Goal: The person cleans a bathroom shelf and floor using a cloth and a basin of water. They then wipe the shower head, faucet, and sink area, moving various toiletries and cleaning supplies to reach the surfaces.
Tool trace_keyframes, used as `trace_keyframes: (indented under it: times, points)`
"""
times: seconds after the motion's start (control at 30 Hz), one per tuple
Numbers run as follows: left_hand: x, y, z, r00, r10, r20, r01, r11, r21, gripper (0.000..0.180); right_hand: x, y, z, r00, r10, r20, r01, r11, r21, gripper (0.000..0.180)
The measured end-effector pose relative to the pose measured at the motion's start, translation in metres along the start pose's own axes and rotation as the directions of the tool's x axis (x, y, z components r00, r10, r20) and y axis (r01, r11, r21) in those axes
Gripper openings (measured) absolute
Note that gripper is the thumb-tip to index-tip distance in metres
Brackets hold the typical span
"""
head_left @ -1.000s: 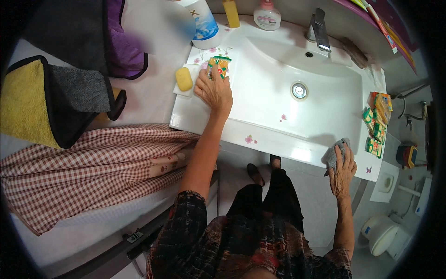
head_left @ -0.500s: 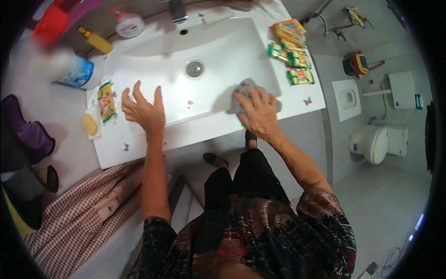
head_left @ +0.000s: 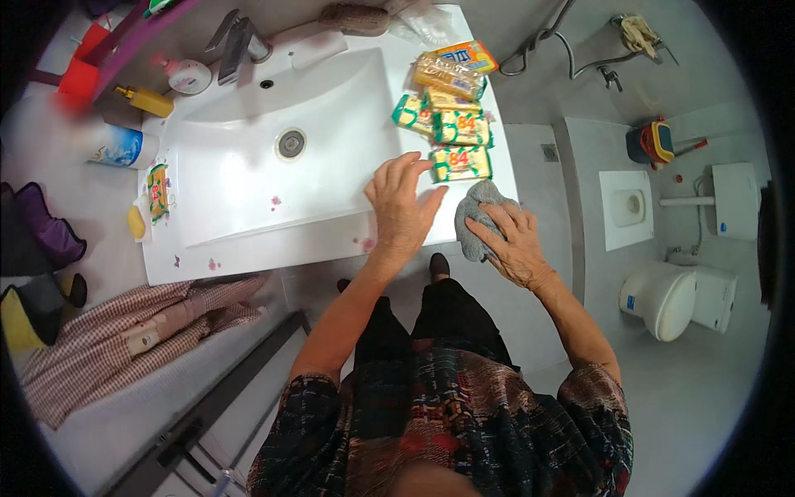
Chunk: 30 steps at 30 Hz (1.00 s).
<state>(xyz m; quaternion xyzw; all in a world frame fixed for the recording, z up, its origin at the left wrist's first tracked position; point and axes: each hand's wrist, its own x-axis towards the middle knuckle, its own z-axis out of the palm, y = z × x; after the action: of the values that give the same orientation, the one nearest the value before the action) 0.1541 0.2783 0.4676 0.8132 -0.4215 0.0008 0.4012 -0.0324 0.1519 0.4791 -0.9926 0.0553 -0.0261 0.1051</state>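
My right hand (head_left: 515, 247) grips a bunched grey cloth (head_left: 474, 222), pressed down at the front right corner of the white washbasin counter (head_left: 315, 248). Over the front right of the basin, my left hand (head_left: 401, 207) hovers with its fingers apart and holds nothing. Its fingertips are close to a yellow-and-green wrapped soap bar (head_left: 460, 163), the nearest of a group. Behind that bar lie several more packets, among them another wrapped bar (head_left: 460, 128), a clear-wrapped yellow packet (head_left: 450, 76) and an orange-and-blue packet (head_left: 469, 56).
Along the left rim are a wrapped soap bar (head_left: 158, 192), a bare yellow soap (head_left: 136, 222), a blue-and-white container (head_left: 124, 147), a yellow bottle (head_left: 147, 101) and a pump bottle (head_left: 189, 76). The tap (head_left: 240, 48) stands behind the basin. A toilet (head_left: 662, 298) is at right.
My left hand has moved right, from the basin's left side toward the packets. My right hand has carried the grey cloth to the counter's front right corner. The view has shifted right.
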Motion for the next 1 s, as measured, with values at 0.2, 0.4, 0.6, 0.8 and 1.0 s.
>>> trace_keyframes:
  times: [0.2,0.4,0.6,0.8,1.0]
  points:
    - [0.004,0.025,0.045,0.998,-0.057,-0.008,0.058,0.995,0.081,0.058,-0.002,0.052,-0.015,0.999,0.018,-0.032,-0.013,0.989,0.149,0.069]
    - [0.007,0.042,0.048,0.982,-0.171,0.077,0.151,0.964,0.218,0.060,0.026,0.063,0.013,0.928,0.211,-0.307,-0.086,0.924,0.372,0.064]
    - [-0.009,0.047,0.047,0.983,-0.161,0.085,0.146,0.977,0.157,0.056,0.002,0.041,0.017,0.911,0.279,-0.303,-0.115,0.878,0.464,0.066]
    - [-0.010,0.064,0.051,0.973,-0.207,0.105,0.189,0.969,0.161,0.058,0.017,0.045,0.020,0.881,0.402,-0.251,-0.239,0.835,0.496,0.067]
    - [-0.025,0.084,0.058,0.823,-0.532,0.197,0.506,0.532,-0.679,0.055,0.045,0.085,0.040,0.847,0.524,-0.090,-0.172,0.430,0.886,0.054]
